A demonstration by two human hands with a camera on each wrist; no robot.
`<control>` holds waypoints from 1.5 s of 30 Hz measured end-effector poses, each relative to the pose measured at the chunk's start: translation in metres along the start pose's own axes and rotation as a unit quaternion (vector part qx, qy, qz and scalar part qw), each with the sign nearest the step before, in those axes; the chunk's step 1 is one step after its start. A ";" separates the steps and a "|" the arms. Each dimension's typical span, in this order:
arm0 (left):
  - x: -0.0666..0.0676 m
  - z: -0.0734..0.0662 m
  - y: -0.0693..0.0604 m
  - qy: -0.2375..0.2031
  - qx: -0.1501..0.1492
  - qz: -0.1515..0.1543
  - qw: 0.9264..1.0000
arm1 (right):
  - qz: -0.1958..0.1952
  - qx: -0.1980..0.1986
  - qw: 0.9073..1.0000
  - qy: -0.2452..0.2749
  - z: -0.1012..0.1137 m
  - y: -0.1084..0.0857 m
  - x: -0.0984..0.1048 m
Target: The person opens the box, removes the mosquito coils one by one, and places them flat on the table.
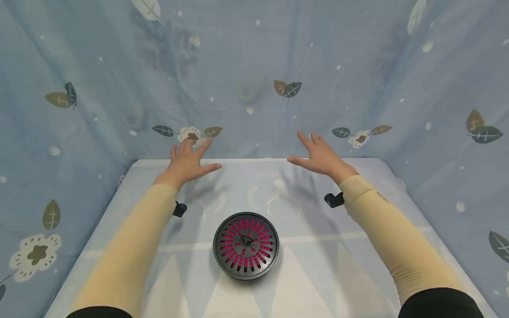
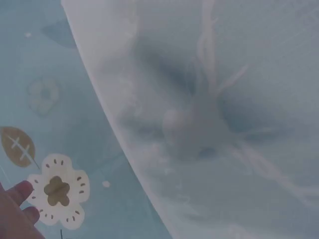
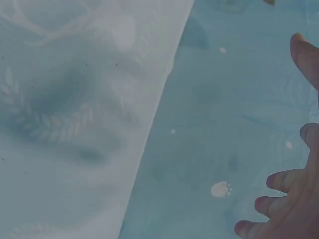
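A round dark grey container (image 1: 246,245) with a slotted lid, magenta showing through the slots and a small ring at its centre, sits on the table in the head view. Beyond it to the left, the left hand (image 1: 185,166) is raised over the table's far part, fingers spread, holding nothing. The right hand (image 1: 321,158) hovers likewise on the other side, fingers spread and holding nothing. Fingertips of the left hand (image 2: 19,211) show at the lower left of the left wrist view. In the right wrist view the right hand (image 3: 294,199) spreads its fingers along the right edge.
The table (image 1: 191,282) has a pale cover with triangles and faint plant prints. Blue curtains (image 1: 246,57) with leaves and flowers surround its back and sides. A small black piece (image 1: 180,209) sits at the left wrist and another (image 1: 334,200) at the right wrist.
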State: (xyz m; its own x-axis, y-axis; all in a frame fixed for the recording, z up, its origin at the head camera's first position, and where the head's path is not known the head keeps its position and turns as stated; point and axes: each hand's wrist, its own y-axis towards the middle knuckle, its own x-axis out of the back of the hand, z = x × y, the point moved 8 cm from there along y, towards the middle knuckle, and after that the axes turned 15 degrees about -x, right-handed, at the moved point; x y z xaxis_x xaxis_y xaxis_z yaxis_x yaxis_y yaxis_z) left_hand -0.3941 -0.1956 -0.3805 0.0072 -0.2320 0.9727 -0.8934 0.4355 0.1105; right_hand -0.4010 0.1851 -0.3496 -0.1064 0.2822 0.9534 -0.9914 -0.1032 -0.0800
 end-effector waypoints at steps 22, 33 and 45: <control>-0.017 -0.049 -0.078 -0.132 -0.085 -0.084 0.984 | 0.030 0.078 0.982 0.167 0.008 -0.097 -0.044; -0.035 -0.077 -0.112 -0.208 -0.122 -0.089 0.966 | 0.056 0.079 0.973 0.210 0.011 -0.137 -0.078; -0.053 -0.111 -0.136 -0.303 -0.172 -0.102 0.932 | 0.112 0.103 0.938 0.313 0.022 -0.173 -0.119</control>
State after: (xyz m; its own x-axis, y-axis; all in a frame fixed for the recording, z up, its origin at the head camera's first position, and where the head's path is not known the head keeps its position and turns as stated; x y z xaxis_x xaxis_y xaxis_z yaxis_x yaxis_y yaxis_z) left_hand -0.2234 -0.1460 -0.4247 -0.1867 -0.7444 0.6411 -0.7039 0.5566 0.4413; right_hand -0.2148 0.1483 -0.4431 -0.3981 0.7284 0.5576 -0.9098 -0.3913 -0.1385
